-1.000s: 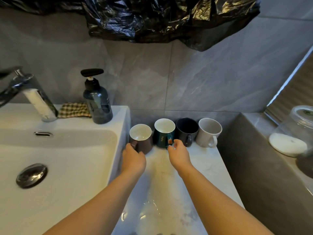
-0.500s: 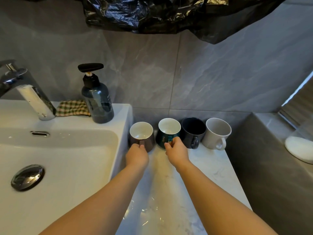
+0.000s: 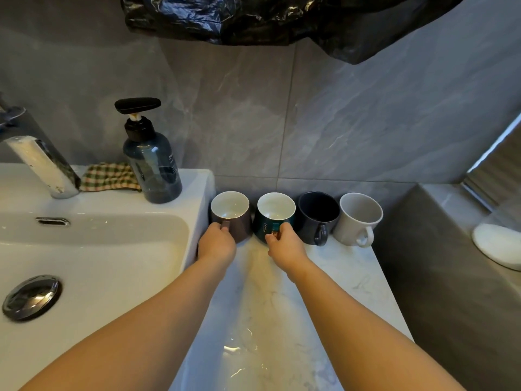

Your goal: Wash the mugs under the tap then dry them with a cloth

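Several mugs stand in a row against the grey wall on the marble counter [image 3: 282, 306]: a brown mug [image 3: 239, 224], a teal mug [image 3: 265, 225] with "Hello" on it, a dark blue mug [image 3: 317, 218] and a light grey mug [image 3: 356, 221]. My left hand [image 3: 217, 242] grips the brown mug's handle. My right hand [image 3: 286, 244] pinches the teal mug's handle. The chrome tap [image 3: 39, 162] stands at the far left over the white sink [image 3: 93, 249]. A checked cloth [image 3: 108, 176] lies on the sink's back ledge.
A dark blue soap pump bottle [image 3: 153, 167] stands on the sink ledge beside the cloth. A black plastic bag [image 3: 267, 18] hangs overhead on the wall. On the raised grey ledge to the right lies a white oval object [image 3: 496, 245]. The sink drain plug [image 3: 31, 296] is at lower left.
Both hands have reached forward to the mugs; my left hand closed on the brown mug's handle and my right on the teal mug's handle. The camera moved closer.
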The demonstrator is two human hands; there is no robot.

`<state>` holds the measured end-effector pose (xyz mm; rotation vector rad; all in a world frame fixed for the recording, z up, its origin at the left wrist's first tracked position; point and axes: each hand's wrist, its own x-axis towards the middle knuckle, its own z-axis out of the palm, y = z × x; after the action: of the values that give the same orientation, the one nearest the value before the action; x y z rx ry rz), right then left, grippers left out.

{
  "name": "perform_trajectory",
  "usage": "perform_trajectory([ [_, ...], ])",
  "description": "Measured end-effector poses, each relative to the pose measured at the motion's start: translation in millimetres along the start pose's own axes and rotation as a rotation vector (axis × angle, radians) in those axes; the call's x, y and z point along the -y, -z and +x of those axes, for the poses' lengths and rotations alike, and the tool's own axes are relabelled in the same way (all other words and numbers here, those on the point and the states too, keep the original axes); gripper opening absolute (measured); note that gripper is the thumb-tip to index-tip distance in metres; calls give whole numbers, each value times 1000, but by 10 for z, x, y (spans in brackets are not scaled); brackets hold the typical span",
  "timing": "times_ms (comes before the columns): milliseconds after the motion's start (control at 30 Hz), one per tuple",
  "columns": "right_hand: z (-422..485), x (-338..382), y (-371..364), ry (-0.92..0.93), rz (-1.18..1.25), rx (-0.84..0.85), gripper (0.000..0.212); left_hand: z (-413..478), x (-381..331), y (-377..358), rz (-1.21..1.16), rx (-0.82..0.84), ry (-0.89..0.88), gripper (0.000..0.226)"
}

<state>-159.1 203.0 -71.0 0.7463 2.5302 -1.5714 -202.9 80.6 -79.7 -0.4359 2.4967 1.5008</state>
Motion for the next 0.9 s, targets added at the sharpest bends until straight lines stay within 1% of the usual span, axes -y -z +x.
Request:
perform_trajectory([
  [67,2,-6,4,2,7,3,25,31,18,-8,-49,13,-18,28],
  [167,9,-12,16,6,26,2,23,34,50,-31,-71,13,-8,28],
  [233,6,-27,24,7,54,-18,17,-7,32,-12,-62,9,-1,25],
  [333,2,-59,18,13,148,-75,10,-10,22,-15,-63,-45,11,30],
  [433,-2,-67,15,15,155,-91,10,-34,11,-30,-97,-71,1,11],
  [500,7,-62,18,28,146,-92,12,-42,13,-29,-93,-77,-18,10],
  [567,8,-57,16,29,139,-94,14,-86,-14,0,-39,-74,-17,10],
  [733,-21,-34,14,7,162,-77,13,-179,-64,48,87,-13,-20,25],
  [833,-121,12,36,4,165,-44,23,-256,-71,94,136,22,-52,24],
  [900,-203,20,57,7,169,-45,27,-297,-56,113,197,25,-108,32],
])
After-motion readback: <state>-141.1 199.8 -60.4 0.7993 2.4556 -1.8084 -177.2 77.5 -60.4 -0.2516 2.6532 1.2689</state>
